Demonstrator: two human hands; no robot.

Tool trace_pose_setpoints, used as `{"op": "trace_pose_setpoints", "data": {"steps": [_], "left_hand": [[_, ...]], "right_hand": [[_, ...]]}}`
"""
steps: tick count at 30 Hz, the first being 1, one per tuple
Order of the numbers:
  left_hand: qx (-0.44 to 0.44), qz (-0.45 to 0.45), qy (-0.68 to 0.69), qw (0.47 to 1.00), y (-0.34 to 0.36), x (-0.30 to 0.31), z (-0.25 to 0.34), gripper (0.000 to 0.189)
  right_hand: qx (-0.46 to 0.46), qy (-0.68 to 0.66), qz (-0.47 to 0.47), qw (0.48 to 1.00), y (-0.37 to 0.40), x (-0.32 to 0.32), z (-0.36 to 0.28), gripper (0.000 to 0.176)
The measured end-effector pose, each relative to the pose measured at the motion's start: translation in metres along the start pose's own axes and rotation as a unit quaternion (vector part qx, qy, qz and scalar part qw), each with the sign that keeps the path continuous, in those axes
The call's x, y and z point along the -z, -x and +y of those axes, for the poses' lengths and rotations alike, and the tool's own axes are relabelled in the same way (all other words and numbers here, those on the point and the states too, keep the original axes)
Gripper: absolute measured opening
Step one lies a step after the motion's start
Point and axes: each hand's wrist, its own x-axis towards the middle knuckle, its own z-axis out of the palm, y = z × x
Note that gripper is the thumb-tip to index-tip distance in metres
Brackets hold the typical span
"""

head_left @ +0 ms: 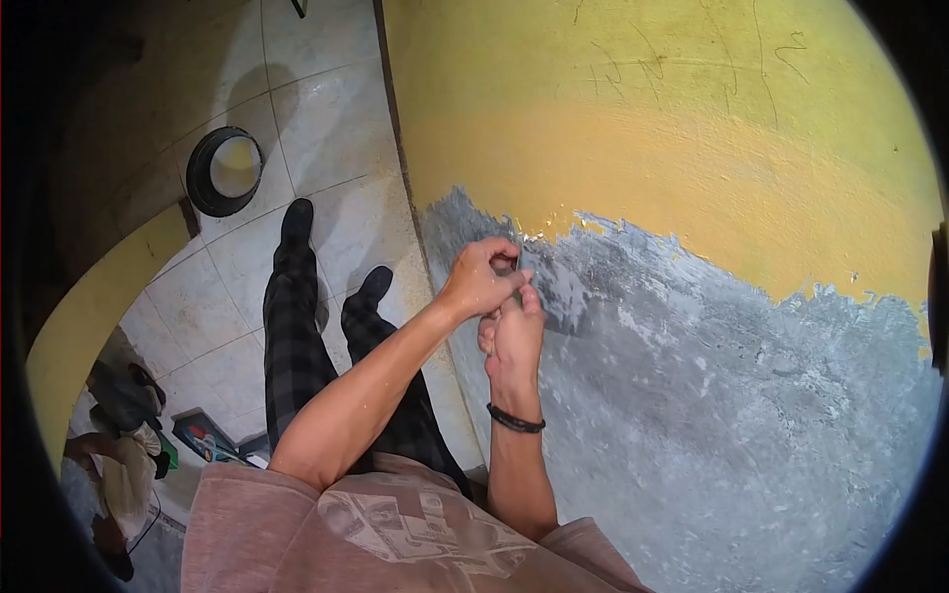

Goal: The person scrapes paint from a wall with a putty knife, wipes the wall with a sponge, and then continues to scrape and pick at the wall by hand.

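Both hands are close together in front of the wall, near the ragged edge where yellow paint (633,168) meets bare grey plaster (672,395). My left hand (481,280) has its fingers curled, thumb and fingertips meeting the other hand's fingertips. Just below it, my right hand (514,331) is closed with the palm side showing, a black bracelet (516,419) round its wrist. A thin dark sliver shows between the fingers; what it is, and which hand grips it, is too small to make out. Small light flakes hang at the paint edge just above the fingers.
A black bucket (224,172) with pale contents stands on the tiled floor (222,287) at the upper left. A curved yellow edge (99,282) runs down the left. Lower left are a dark tray with tools (210,438) and part of another person (124,484).
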Motion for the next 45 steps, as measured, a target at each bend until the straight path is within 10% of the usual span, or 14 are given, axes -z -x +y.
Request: {"op": "trace_pose_setpoints", "data": {"steps": [45], "left_hand": [[-0.042, -0.081, -0.006, 0.996, 0.052, -0.022, 0.033, 0.027]], "right_hand": [[0.076, -0.038, 0.060, 0.995, 0.058, 0.032, 0.025, 0.027]]}}
